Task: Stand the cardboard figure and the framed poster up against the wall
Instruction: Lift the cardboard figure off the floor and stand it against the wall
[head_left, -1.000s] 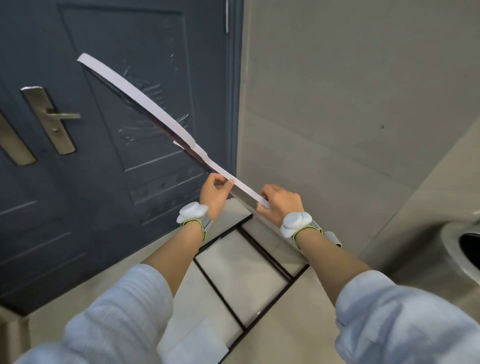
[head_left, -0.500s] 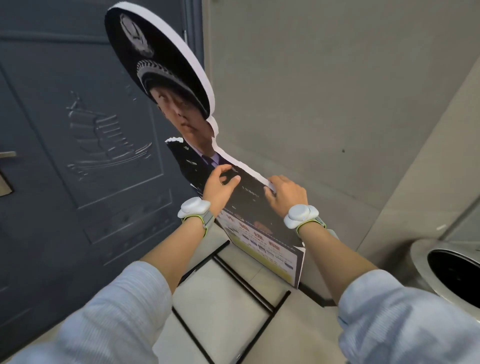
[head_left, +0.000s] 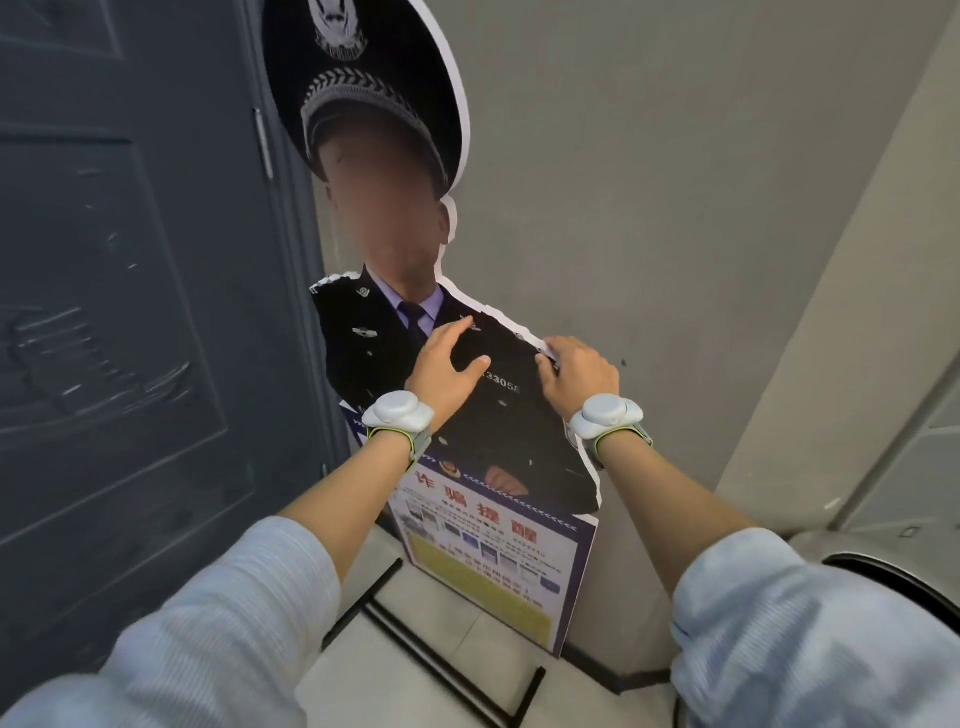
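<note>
The cardboard figure (head_left: 363, 353), a cut-out in a dark uniform and peaked cap with a blue notice board at its base, stands upright on the floor. Its back is close against the grey wall (head_left: 649, 182), in the corner beside the door. My left hand (head_left: 449, 371) lies flat on the figure's chest with the fingers spread. My right hand (head_left: 579, 376) curls its fingers over the torn white edge of the figure's right shoulder. A thin black frame (head_left: 447, 670) lies flat on the floor tiles in front of the figure; I cannot tell whether it is the framed poster.
A dark blue-grey metal door (head_left: 130, 312) fills the left side, right next to the figure. A round metal bin (head_left: 883, 561) with a black opening stands at the lower right. A lighter wall panel (head_left: 857, 260) runs diagonally on the right.
The figure has swung from edge-on and tilted to upright, facing me, against the wall. Both hands stayed on its shoulder area, and my view has moved closer.
</note>
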